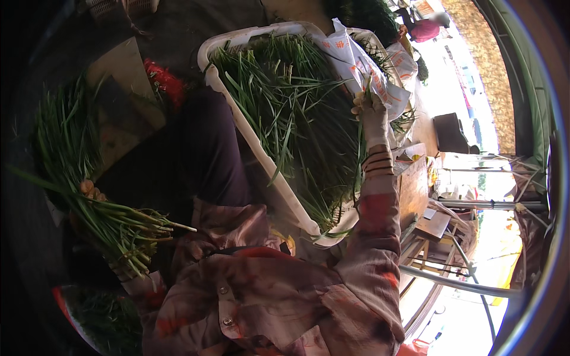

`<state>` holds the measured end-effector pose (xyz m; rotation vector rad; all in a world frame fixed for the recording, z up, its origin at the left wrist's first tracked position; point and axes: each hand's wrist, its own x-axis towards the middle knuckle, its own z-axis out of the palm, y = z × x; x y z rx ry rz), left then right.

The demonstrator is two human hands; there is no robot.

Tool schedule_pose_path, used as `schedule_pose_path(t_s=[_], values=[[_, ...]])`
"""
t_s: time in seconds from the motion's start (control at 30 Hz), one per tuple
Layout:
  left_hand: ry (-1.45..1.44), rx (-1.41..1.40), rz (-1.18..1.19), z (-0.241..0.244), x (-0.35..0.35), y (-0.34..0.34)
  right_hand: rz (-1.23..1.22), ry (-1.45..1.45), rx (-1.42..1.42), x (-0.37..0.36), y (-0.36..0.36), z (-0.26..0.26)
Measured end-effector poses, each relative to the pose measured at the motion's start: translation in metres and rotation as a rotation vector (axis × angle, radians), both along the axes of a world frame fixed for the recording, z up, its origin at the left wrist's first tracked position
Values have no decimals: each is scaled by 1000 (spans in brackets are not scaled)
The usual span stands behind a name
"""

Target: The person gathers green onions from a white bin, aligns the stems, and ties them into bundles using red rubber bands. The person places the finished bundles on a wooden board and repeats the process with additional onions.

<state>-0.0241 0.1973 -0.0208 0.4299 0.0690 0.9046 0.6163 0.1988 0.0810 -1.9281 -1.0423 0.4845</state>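
At the left, my left hand (91,190) is closed around a large bunch of long green leaves with pale stalks (71,133), perhaps garlic chives. The cut ends fan out towards my lap, and most of the hand is hidden behind them. My right hand (372,109), in a pale glove, is at the right side of a white plastic crate (267,164), its fingers curled on a few green leaves (368,85) beside a printed white plastic bag (356,60). Many loose leaves of the same kind (285,102) fill the crate.
Left of my knee lie a cardboard sheet (120,66) and a red bundle (164,82). A red-rimmed container of greens (102,311) stands at the lower left. On the right are a wooden table (412,182) and metal poles (463,282); another person (425,30) is further off.
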Motion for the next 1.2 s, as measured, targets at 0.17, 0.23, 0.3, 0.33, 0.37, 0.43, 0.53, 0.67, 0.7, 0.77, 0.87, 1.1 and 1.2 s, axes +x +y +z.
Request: schedule_pose_path(t_s=[0.17,0.23,0.3,0.33,0.37,0.43,0.53,0.67,0.7,0.77,0.87,1.1,1.2], values=[[9,-29,39,-3,8,-5,-415,359,83,78,65,-110],[18,-42,52,-2,10,-10,-451,382,142,79,91,-136],[27,-45,105,2,6,-14,-543,81,-97,58,116,-130],[31,-52,119,3,6,-14,-482,90,-87,53,122,-129],[38,-54,132,6,6,-14,-538,-1,-173,53,131,-127],[59,-59,164,11,5,-17,-634,-176,-353,47,151,-128],[90,-77,188,17,7,-19,-545,-140,-388,62,150,-146],[123,-104,173,20,11,-19,-559,51,-8,88,143,-163],[132,-111,165,20,15,-19,-403,228,334,97,136,-165],[147,-114,176,22,19,-23,-201,467,568,82,126,-119],[147,-118,183,26,23,-24,-99,511,610,45,94,-26],[117,-138,234,21,25,-22,336,409,-160,28,46,-30],[84,4,253,16,20,-20,229,482,72,-2,76,-136]])
